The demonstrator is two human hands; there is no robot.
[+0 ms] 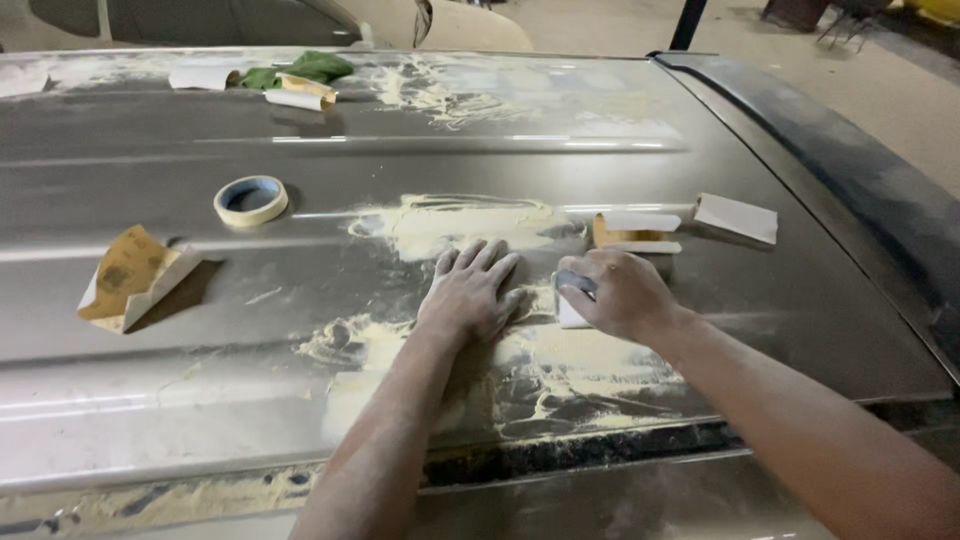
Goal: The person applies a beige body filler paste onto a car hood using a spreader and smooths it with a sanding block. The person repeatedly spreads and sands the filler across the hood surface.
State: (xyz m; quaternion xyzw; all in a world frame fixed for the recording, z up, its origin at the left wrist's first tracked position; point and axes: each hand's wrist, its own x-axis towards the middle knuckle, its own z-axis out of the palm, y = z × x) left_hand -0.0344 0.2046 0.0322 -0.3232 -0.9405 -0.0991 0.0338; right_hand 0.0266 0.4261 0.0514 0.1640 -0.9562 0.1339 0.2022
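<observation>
On the ribbed, dusty metal surface (700, 180) I see folded sandpaper (130, 275) at left, then a masking tape roll (251, 200). My left hand (470, 295) lies flat, fingers spread and released, on pale filler dust (450, 222). My right hand (622, 295) clenches a small sanding block (572, 300) against the panel beside it.

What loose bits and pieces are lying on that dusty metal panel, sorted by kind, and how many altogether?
Folded sandpaper sheets: 5, at the left, beside the right hand, further right, two at the far edge
Tape rolls: 1
Green cloths: 1
Sanding blocks: 1, gripped in the right hand
Total: 8
</observation>
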